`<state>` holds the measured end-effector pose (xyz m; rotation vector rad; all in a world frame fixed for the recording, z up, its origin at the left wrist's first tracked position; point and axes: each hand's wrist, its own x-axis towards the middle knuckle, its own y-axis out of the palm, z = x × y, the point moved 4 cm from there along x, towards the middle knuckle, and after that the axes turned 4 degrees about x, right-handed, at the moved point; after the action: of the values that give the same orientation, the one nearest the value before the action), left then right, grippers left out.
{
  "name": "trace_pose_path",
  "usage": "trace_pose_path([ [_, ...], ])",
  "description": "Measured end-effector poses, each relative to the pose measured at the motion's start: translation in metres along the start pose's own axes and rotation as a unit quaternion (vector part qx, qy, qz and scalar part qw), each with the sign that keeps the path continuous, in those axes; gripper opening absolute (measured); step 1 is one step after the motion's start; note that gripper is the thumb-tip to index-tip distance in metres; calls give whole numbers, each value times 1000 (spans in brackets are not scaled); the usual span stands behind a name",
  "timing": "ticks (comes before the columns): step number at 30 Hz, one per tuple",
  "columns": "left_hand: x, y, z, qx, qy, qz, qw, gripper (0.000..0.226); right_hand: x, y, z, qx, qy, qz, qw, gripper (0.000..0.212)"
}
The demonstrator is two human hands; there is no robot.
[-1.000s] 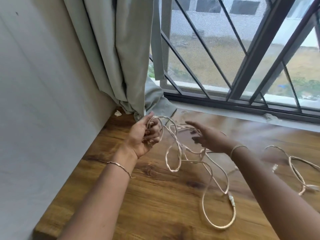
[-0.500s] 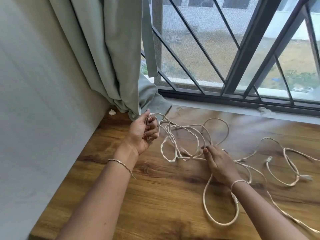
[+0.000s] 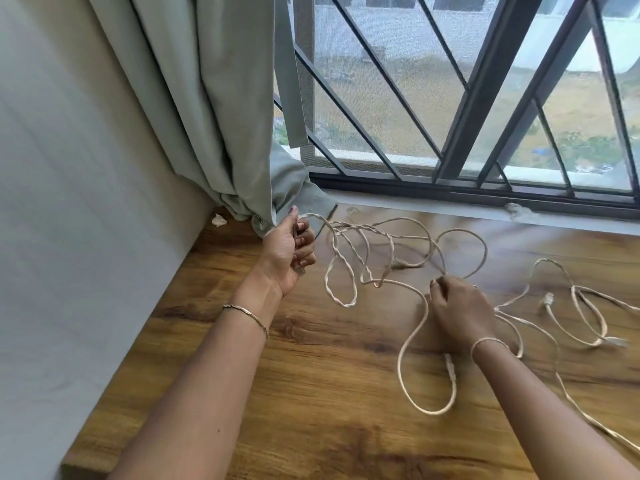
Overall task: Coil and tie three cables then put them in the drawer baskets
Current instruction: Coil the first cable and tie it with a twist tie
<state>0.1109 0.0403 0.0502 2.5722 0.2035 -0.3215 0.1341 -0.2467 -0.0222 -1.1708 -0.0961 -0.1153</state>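
Not much of this job is done yet, from where I stand. The left hand [image 3: 289,256] is up at the far left, just beside the curtain [image 3: 225,133]. Its fingers are curled round a few gathered turns of the pale cable [image 3: 347,304], and that small bundle is the only coil so far. From it, uneven loops hang down and trail right across the wooden table [image 3: 311,393].

The right hand [image 3: 460,313] is down low on the table in the middle of that tangle. Its fingers are bent and seem to pinch a strand, though the back of the hand hides most of the grip.

More cable [image 3: 601,327] lies loose to the right in long loops, untouched, and one run goes off the near right edge. I can see several plug ends, so I'd guess more than one cable is here, but I can't sort out where one stops and the next begins.

Nothing is tied, and there is no finished bundle anywhere on the table. No drawer or basket is in sight either. I'd judge this is early in the first coil, with the tying, the other cables and all the putting away still to come.
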Motion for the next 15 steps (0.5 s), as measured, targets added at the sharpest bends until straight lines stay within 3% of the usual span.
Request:
trace_pose_path([
  [5, -7, 3, -6, 17, 24, -8, 1000, 43, -1, -6, -2, 15, 44, 16, 999, 27],
  [8, -10, 5, -7, 47, 28, 0, 999, 43, -1, -25, 17, 75, 42, -21, 996, 26],
  [12, -14, 10, -4, 58, 20, 17, 998, 43, 3, -52, 80, 153, -60, -66, 984, 15],
  [15, -19, 15, -4, 64, 22, 29, 997, 42, 3, -67, 135, 210, -166, -66, 961, 26],
])
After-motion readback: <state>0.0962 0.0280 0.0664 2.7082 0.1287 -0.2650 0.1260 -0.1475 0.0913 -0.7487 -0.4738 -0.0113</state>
